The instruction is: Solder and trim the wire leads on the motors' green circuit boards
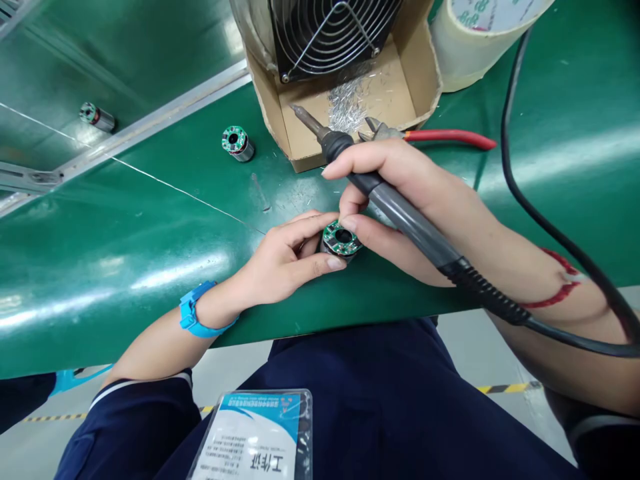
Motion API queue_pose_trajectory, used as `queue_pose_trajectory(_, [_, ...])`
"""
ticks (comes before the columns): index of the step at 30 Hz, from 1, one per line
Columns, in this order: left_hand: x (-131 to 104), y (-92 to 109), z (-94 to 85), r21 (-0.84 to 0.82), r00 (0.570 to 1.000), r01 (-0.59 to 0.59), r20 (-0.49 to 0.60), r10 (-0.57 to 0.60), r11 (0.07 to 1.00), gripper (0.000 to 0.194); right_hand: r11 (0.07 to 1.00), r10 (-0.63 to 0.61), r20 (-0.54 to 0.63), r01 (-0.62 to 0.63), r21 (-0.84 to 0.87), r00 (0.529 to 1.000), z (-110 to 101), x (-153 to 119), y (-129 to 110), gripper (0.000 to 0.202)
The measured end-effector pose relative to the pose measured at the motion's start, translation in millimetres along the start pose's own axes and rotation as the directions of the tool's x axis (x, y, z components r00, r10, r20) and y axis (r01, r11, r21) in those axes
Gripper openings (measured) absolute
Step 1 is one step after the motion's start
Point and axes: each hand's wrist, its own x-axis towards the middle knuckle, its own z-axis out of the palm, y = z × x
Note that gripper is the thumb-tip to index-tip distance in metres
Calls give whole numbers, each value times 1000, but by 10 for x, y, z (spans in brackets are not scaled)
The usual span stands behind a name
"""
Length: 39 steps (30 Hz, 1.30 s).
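A small metal cylinder topped by a round green circuit board (pixel 341 241) rests on the green bench (pixel 150 227) near its front edge. My left hand (pixel 285 257) pinches it from the left with thumb and fingers. My right hand (pixel 400 200) touches the part's right side with its fingertips and also holds a grey soldering iron (pixel 400 213), whose tip points up-left toward a cardboard box. The iron's black cable (pixel 560 233) loops off to the right.
An open cardboard box (pixel 400 87) holds a wire-guarded fan (pixel 325 33) and metal clippings. Red-handled cutters (pixel 440 137) lie beside it, a tape roll (pixel 475 40) behind. Two more similar parts (pixel 237 143) (pixel 97 117) sit at left, past a metal rail (pixel 150 127).
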Motion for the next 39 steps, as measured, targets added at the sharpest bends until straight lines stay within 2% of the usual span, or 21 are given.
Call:
queue_pose_trajectory(5, [13,-23,-16,5,1000,2,26,-2,1000,38,999,-36,14,35,20,999,40,-25,82,33])
queue_pose_trajectory(8, [2,-35,-16,10,997,71,19,-71,997,43,994,-92,-83,96,52,992,80,-46,119,39])
queue_pose_trajectory(10, [-8,-54,-11,33,996,90,-28,-89,995,46,990,-99,-173,114,79,980,102,-63,111,43])
queue_pose_trajectory(12, [-8,-74,-7,100,993,63,-102,-53,993,45,993,-51,-230,74,94,972,123,-83,85,42])
queue_pose_trajectory(14, [4,-82,-9,245,983,-28,-170,71,969,42,994,-16,-245,43,103,969,151,-103,55,40])
queue_pose_trajectory(16, [21,-75,-16,452,954,-125,-190,232,883,36,992,-33,-225,61,115,974,191,-123,33,39])
queue_pose_trajectory(18, [34,-64,-25,638,924,-160,-172,342,754,30,990,-44,-195,68,120,980,249,-143,17,42])
queue_pose_trajectory(22, [37,-85,-12,827,895,-95,-172,412,554,23,990,26,-205,2,138,978,412,-186,1,49])
queue_pose_trajectory(25, [42,-123,28,862,894,-43,-192,404,504,19,986,94,-284,-50,160,954,517,-198,34,50])
queue_pose_trajectory(27, [50,-143,52,831,917,-8,-215,335,556,22,993,66,-298,-35,109,952,531,-180,83,49])
queue_pose_trajectory(29, [60,-168,56,725,942,24,-247,227,688,34,996,-8,-234,-13,-87,972,486,-139,136,42])
queue_pose_trajectory(31, [67,-209,40,525,954,51,-277,114,849,51,931,-69,-106,26,-363,992,399,-85,171,34])
queue_pose_trajectory(33, [73,-259,11,277,954,61,-298,25,959,63,821,-97,24,94,-564,995,296,-36,174,34])
queue_pose_trajectory(36, [79,-296,-25,-20,959,74,-274,-76,997,71,712,-153,115,191,-676,981,176,-2,120,34])
queue_pose_trajectory(38, [76,-269,-30,-130,969,80,-222,-107,988,74,715,-195,58,182,-675,979,149,-5,66,32])
queue_pose_trajectory(39, [72,-240,-25,-171,975,78,-191,-111,982,76,757,-203,13,165,-632,979,157,-12,39,33])
